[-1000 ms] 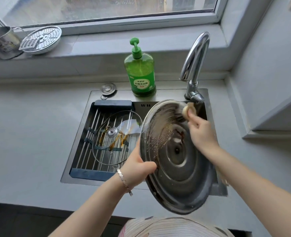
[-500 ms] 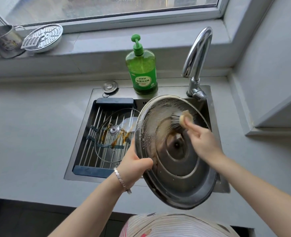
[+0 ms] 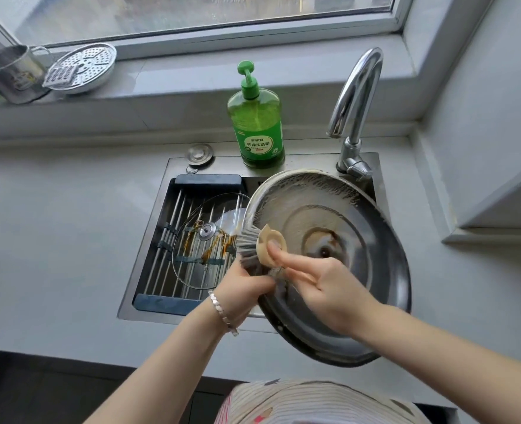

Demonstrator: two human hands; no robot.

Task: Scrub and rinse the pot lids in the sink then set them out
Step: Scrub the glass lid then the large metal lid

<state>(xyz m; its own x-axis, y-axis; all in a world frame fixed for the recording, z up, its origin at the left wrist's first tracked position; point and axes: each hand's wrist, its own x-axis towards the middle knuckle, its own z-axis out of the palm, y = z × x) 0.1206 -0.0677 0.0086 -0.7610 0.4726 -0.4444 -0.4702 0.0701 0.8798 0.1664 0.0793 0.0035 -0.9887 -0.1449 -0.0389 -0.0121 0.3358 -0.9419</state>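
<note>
A large steel pot lid (image 3: pixel 360 270) is tilted over the right half of the sink (image 3: pixel 149 261), its soapy inner side facing me. My left hand (image 3: pixel 240 286) grips its left rim. My right hand (image 3: pixel 320 289) holds a round scrubbing brush (image 3: pixel 260 247) with grey bristles and a pale wooden head, pressed against the lid's left edge just above my left hand. A glass lid (image 3: pixel 191 258) with a metal knob lies flat on the roll-up drying rack (image 3: pixel 167 240) over the sink's left half.
A green dish soap bottle (image 3: pixel 256 117) stands behind the sink, beside the curved tap (image 3: pixel 357 108). A sink stopper (image 3: pixel 199 154) lies on the rim at back left. On the windowsill sit a steel mug (image 3: pixel 11 75) and a perforated steamer plate (image 3: pixel 80 68). Grey counter surrounds the sink.
My right hand has swept the brush from the lid's upper right across to its left edge near my left hand. The lid has tipped a little more upright.
</note>
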